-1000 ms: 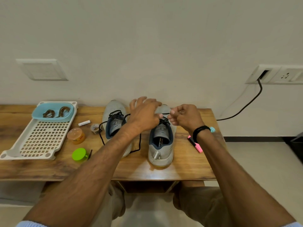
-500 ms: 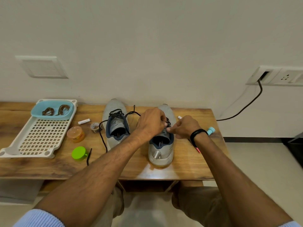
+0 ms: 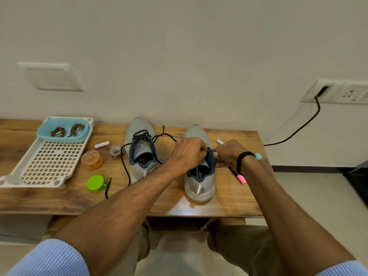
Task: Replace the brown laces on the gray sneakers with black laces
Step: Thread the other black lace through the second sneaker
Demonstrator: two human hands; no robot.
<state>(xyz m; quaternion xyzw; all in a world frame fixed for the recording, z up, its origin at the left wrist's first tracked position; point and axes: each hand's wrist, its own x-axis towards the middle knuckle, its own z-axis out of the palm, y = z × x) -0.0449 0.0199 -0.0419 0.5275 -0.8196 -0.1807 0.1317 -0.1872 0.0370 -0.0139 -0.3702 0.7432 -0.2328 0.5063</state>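
Two gray sneakers stand on the wooden table (image 3: 59,198), toes toward the wall. The left sneaker (image 3: 141,150) carries a black lace (image 3: 124,164) whose loose ends trail across the table. Over the tongue of the right sneaker (image 3: 200,182), my left hand (image 3: 188,154) and my right hand (image 3: 229,153) meet, fingers curled and pinching the black lace at the top eyelets. Most of that lace is hidden under my hands. Two brown laces (image 3: 66,130) lie coiled in a blue bowl (image 3: 45,132) at the far left.
A white perforated tray (image 3: 49,164) holds the blue bowl. Near the left sneaker lie a white tube (image 3: 102,144), a tape roll (image 3: 115,151), an orange jar (image 3: 92,159) and a green lid (image 3: 96,182). A pink marker (image 3: 240,177) lies right of the right sneaker. A black cable (image 3: 294,130) hangs from the wall socket.
Both hands have come down and closer together onto the right sneaker's tongue. The lace that was stretched between them earlier is now drawn in under my fingers.
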